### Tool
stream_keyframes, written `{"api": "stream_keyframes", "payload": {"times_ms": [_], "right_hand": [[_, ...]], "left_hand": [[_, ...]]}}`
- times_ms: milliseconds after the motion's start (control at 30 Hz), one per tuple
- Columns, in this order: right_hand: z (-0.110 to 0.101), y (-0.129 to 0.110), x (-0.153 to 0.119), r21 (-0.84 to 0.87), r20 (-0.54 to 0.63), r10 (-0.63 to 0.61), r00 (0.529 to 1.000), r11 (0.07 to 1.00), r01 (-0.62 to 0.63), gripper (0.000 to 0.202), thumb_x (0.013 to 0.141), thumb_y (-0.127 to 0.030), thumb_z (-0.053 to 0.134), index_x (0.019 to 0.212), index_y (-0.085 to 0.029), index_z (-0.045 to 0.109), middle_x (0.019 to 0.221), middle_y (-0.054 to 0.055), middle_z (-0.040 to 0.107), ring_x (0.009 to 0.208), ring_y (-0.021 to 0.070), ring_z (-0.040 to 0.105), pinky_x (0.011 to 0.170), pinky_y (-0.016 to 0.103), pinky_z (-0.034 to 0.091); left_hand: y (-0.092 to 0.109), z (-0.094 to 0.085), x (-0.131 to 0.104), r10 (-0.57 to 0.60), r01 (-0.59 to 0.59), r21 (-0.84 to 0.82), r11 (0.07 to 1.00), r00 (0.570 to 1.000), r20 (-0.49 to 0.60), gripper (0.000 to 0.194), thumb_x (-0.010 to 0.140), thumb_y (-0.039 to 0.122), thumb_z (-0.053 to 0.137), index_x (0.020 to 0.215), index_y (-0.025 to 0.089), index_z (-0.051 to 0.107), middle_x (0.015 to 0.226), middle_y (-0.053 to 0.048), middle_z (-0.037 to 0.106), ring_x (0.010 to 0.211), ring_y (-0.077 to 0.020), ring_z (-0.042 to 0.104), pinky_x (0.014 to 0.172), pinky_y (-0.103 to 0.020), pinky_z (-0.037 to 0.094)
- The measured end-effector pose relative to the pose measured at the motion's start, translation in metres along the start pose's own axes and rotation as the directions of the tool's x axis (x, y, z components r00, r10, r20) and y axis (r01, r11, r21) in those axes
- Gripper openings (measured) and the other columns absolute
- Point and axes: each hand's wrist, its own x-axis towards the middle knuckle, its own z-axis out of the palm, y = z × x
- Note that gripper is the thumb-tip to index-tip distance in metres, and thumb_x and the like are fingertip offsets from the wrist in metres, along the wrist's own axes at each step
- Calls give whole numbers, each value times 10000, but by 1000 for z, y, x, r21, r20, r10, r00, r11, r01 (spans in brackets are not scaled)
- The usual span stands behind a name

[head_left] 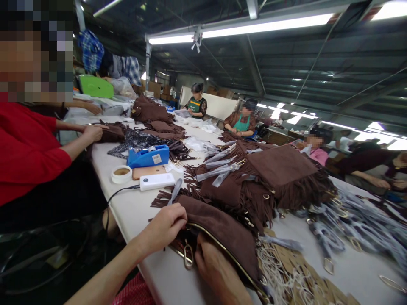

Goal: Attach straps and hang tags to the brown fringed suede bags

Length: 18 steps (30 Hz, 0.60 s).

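A brown fringed bag (222, 226) lies on the table before me, its gold zipper open along the near side. My left hand (170, 222) pinches the bag's edge at the left end of the zipper. Inside the opening is my right hand (211, 260), its fingertips hidden by the bag, so whether it grips anything cannot be seen. A gold clasp (188, 255) hangs between the two hands. Just beyond my left hand, a plastic-wrapped strap end (175, 191) sticks up.
More brown fringed bags (282, 165) are piled behind. Plastic-wrapped straps (365, 224) and tags with white strings (286, 267) lie at right. A blue tape dispenser (149, 156), tape roll (121, 174), phone (149, 171) and corded white power bank (157, 181) stand at left. A person in red (28, 148) works close by.
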Motion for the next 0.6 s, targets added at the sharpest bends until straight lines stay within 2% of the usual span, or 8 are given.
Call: {"api": "stream_keyframes", "payload": {"times_ms": [67,133,200,267,333,400,467,600], "right_hand": [[-12,0,5,137,-14,86,996,987,-83,261,919,-242,454,980,-192,703,942,120,736,910,317,681,867,424,516],[-23,-3,13,340,44,230,972,911,-231,268,928,-316,462,910,-186,696,810,98,725,768,275,687,753,383,544],[-29,-8,20,546,172,383,908,730,-411,336,919,-460,509,858,-176,677,596,44,660,501,197,607,508,292,505],[-31,-14,25,702,290,472,833,487,-520,450,840,-618,600,836,-170,649,492,-3,597,361,133,495,363,221,398],[-30,-18,27,806,350,505,789,268,-529,527,741,-691,689,812,-175,610,565,10,643,400,121,539,370,194,422],[-29,-20,28,844,394,495,775,139,-518,562,682,-709,742,760,-179,573,605,13,658,438,118,577,406,192,472],[-29,-20,28,838,439,468,767,95,-537,583,654,-718,763,720,-174,563,555,-10,625,395,96,543,379,174,450],[-29,-18,28,837,416,438,797,158,-523,586,635,-682,805,816,-139,682,619,0,647,486,112,612,472,194,519]], "left_hand": [[1,-2,-2,-57,57,-123,991,998,7,126,794,157,486,717,171,585,765,-26,616,744,-173,586,674,-279,450],[3,-2,-3,-127,130,-305,943,991,31,105,793,223,507,751,167,585,752,-27,633,702,-166,605,616,-259,474],[5,-1,-4,-190,191,-450,872,981,49,144,791,286,525,793,156,589,679,-11,627,571,-128,569,510,-217,442],[9,2,-4,-229,220,-547,807,972,53,201,788,333,538,818,144,596,601,11,608,452,-88,488,421,-181,369],[12,9,-4,-243,230,-636,737,968,69,245,794,380,548,816,140,591,590,4,619,436,-86,495,405,-174,372],[14,17,-5,-243,232,-686,689,967,83,261,797,412,568,789,151,568,615,-8,635,475,-101,551,431,-184,426],[14,26,-5,-244,231,-690,686,966,81,245,793,404,593,769,166,542,616,6,625,488,-98,558,451,-183,444],[10,39,-6,-264,253,-680,688,960,90,204,767,363,600,759,179,513,557,33,592,462,-88,525,457,-178,420]]}}
